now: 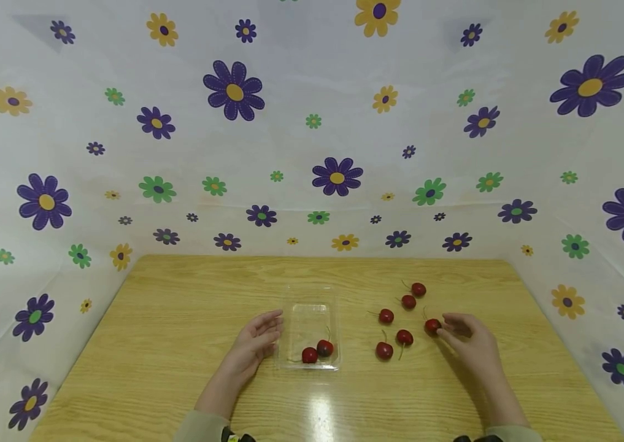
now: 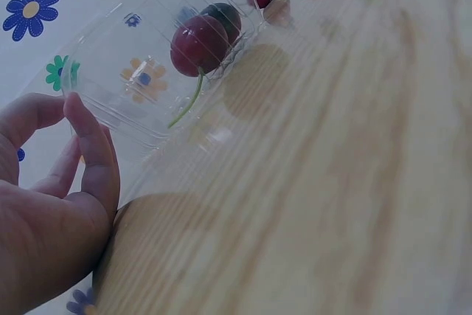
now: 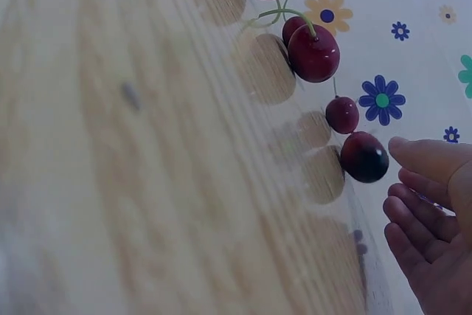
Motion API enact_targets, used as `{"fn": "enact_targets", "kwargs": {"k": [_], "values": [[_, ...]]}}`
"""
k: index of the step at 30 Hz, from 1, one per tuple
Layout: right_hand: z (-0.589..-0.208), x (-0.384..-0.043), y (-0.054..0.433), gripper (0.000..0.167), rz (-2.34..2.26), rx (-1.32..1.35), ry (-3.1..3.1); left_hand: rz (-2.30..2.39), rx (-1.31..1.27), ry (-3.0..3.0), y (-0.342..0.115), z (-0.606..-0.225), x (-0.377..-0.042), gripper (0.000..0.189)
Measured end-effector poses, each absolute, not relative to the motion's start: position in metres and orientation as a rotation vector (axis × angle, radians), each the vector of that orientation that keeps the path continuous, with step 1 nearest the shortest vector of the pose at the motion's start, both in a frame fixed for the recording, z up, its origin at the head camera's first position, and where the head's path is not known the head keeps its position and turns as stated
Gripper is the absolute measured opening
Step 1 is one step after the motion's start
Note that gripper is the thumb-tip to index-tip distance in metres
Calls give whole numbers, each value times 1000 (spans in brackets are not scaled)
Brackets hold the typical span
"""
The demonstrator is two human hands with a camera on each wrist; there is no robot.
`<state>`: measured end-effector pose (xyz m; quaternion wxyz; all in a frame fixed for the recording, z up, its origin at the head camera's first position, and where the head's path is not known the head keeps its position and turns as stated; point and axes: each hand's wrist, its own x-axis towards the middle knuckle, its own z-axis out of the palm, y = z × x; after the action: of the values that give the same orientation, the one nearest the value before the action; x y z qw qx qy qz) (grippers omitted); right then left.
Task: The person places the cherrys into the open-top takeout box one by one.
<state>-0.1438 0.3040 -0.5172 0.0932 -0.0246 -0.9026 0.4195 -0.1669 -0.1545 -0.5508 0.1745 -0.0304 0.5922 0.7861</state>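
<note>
A clear plastic container (image 1: 312, 301) stands on the table with two dark red cherries (image 1: 325, 348) at its near end. My left hand (image 1: 253, 344) is beside the container's left wall, fingers slightly bent and fingertips right at its edge; in the left wrist view those fingertips overlap the clear plastic. On the right, my right hand (image 1: 472, 344) reaches to the rightmost cherry (image 1: 432, 326), thumb and forefinger spread at its side. From the right wrist, this cherry (image 3: 365, 157) shows a small gap to the thumb tip, and the hand holds nothing.
Several more stemmed cherries lie loosely between the container and my right hand, among them one at the back (image 1: 418, 289) and one at the front (image 1: 384, 350). A flowered white cloth (image 1: 289, 147) rises behind the wooden table (image 1: 190, 294) and along both sides.
</note>
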Motion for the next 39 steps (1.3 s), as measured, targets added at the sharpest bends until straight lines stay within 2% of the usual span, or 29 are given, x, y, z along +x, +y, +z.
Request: {"fn": "enact_targets", "kwargs": {"k": [15, 39], "values": [[-524, -151, 304, 43, 1135, -87, -2783, 2235, -56, 1674, -156, -548, -165, 58], [-522, -154, 302, 41, 1128, -88, -2853, 2250, -60, 1658, -156, -549, -164, 57]]}}
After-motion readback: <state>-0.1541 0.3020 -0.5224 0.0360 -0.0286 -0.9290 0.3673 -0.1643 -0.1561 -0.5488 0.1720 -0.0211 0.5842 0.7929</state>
